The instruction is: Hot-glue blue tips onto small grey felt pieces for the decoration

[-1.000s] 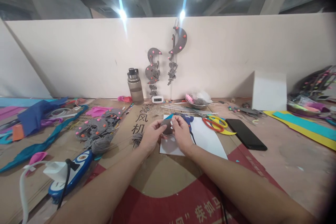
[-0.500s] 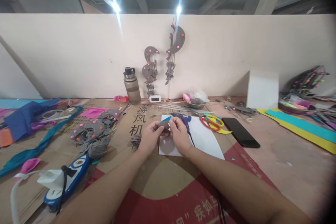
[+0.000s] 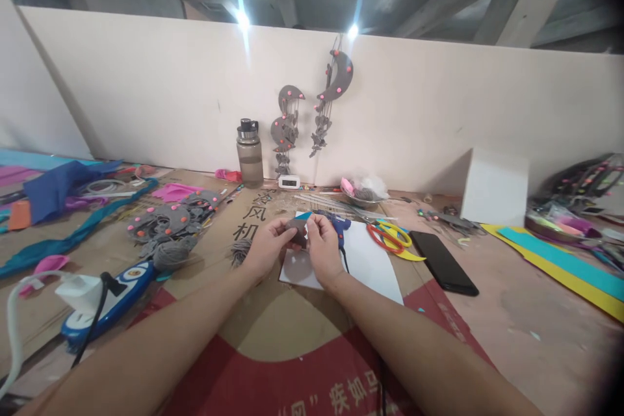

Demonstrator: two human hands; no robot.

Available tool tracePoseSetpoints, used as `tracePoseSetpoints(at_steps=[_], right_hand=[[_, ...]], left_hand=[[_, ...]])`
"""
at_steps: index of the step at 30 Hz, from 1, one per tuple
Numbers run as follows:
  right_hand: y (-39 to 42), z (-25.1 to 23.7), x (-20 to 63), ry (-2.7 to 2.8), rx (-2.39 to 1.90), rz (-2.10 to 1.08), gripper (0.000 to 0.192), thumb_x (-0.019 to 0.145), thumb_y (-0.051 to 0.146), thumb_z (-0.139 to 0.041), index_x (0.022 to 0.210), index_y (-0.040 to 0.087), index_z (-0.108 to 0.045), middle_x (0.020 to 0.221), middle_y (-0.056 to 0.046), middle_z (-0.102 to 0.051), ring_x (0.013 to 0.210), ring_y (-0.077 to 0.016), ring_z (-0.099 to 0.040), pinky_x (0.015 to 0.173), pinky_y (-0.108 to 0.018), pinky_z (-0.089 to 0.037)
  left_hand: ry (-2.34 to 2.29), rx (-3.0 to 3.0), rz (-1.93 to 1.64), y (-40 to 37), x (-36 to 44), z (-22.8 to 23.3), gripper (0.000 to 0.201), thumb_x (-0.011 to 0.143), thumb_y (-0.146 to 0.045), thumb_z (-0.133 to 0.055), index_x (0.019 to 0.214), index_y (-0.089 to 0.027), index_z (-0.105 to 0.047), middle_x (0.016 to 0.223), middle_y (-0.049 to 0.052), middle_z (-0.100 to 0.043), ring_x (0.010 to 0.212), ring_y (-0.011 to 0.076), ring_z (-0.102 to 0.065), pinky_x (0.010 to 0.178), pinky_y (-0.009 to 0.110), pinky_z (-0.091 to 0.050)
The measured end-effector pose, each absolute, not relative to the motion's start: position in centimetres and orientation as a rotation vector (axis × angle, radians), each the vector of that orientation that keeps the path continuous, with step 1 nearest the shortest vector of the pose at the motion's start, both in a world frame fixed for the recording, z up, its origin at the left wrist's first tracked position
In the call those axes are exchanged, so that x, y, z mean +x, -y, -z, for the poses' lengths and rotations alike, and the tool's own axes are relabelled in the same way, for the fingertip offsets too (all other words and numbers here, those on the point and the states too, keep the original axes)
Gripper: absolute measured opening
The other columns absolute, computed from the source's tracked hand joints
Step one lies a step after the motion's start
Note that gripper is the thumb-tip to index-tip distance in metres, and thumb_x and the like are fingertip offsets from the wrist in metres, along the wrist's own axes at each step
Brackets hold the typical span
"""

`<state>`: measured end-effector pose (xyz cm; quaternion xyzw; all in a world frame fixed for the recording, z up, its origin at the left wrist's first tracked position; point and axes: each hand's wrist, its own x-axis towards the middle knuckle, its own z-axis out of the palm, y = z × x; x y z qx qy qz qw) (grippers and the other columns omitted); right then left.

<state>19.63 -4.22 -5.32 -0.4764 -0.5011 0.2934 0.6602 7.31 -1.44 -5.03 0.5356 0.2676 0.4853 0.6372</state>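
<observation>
Two hands at centre, both pinched shut on one small grey felt piece (image 3: 296,232) held just above the table (image 3: 536,312): left hand (image 3: 266,248) at its 9 o'clock, right hand (image 3: 322,248) at its 3 o'clock.

Left to right:
- One blue power strip (image 3: 110,296) with one white plug (image 3: 78,289) in it, at 8 o'clock from the hands.
- One heap of grey felt cut-outs (image 3: 168,221) dotted pink and orange, at 10 o'clock.
- One grey water bottle (image 3: 249,154), upright by the wall.
- Two grey crescent hangings (image 3: 287,120) on the wall, at 12 o'clock.
- One white sheet (image 3: 365,263) under the hands.
- One blue glue gun (image 3: 338,225) lying on the sheet.
- One pair of scissors (image 3: 390,236), red and yellow handles.
- One black phone (image 3: 442,262), at 3 o'clock.
- One white box (image 3: 494,186).

Writing: cardboard underlay (image 3: 273,318) printed "风机" in black; white characters on its red part cut off, only "风" readable.
</observation>
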Motion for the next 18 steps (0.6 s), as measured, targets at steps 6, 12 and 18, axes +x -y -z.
tracePoseSetpoints(at_steps=[6,12,18], right_hand=[[4.2,4.9,19.7,1.112,-1.09,-0.614,0.026,0.086,0.046,-0.046,0.083,0.021,-0.052,0.07,0.002,-0.048,0.065,-0.0134,-0.043,0.062,-0.025,-0.039],[4.1,4.4,19.9,1.076,-1.125,-0.56,0.024,0.088,0.043,-0.045,0.086,0.02,-0.052,0.072,0.002,-0.049,0.066,-0.0137,-0.043,0.065,-0.027,-0.039],[4.6,3.9,19.6,1.177,-1.153,-0.458,0.019,0.088,0.036,-0.047,0.085,0.02,-0.054,0.078,-0.001,-0.055,0.07,-0.0147,-0.048,0.068,-0.028,-0.041]], left_hand=[[-0.659,1.237,-1.155,1.7,7.2,5.1,0.04,0.071,-0.036,-0.074,0.103,-0.016,-0.058,0.092,0.005,-0.068,0.071,0.015,-0.065,0.063,0.028,-0.055],[-1.032,1.587,-1.583,1.6,7.1,4.8,0.038,0.066,-0.033,-0.076,0.09,-0.019,-0.051,0.098,0.006,-0.062,0.089,0.0181,-0.061,0.062,0.024,-0.049],[-1.082,2.104,-1.454,2.1,7.4,4.8,0.022,0.069,-0.029,-0.073,0.083,-0.02,-0.058,0.098,0.006,-0.061,0.084,0.0182,-0.057,0.059,0.025,-0.044]])
